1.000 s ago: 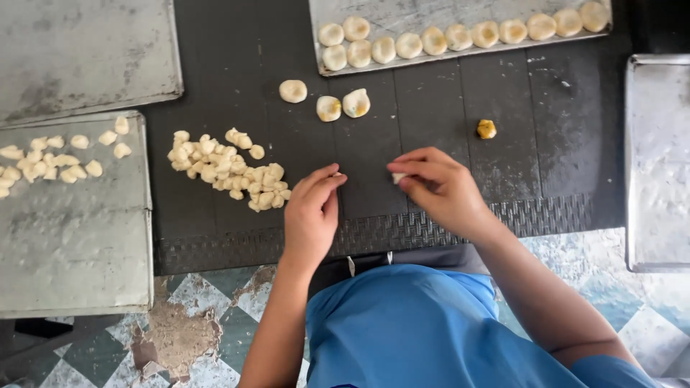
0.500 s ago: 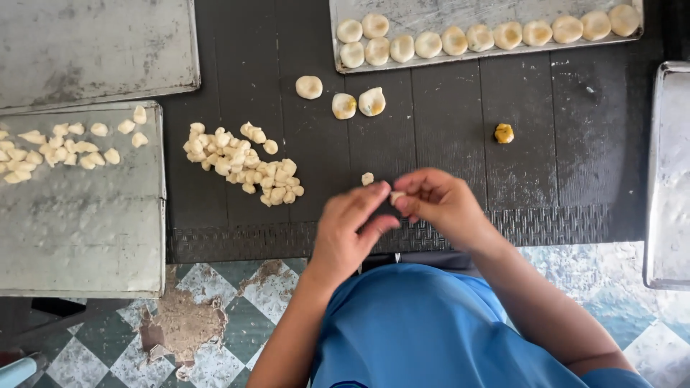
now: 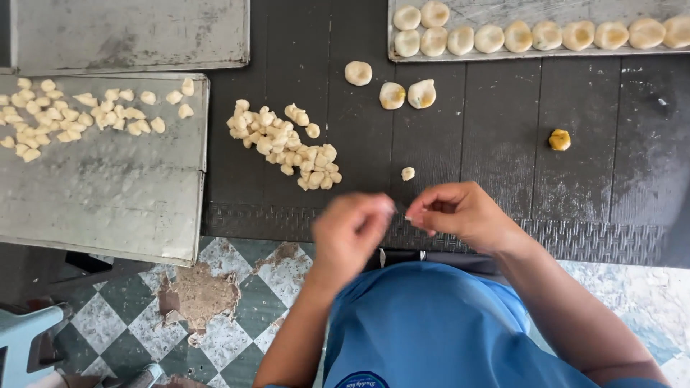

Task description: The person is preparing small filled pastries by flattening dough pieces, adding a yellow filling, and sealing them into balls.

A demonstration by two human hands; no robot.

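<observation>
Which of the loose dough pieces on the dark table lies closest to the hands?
The single small dough piece, lying alone just above the right hand, apart from the heap further left.

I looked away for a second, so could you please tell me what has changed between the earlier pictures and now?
The left hand and right hand drew together from apart, fingertips nearly meeting. A small dough piece now lies alone on the dark table just beyond them. The loose dough pile, three filled rounds and trays look unchanged.
</observation>
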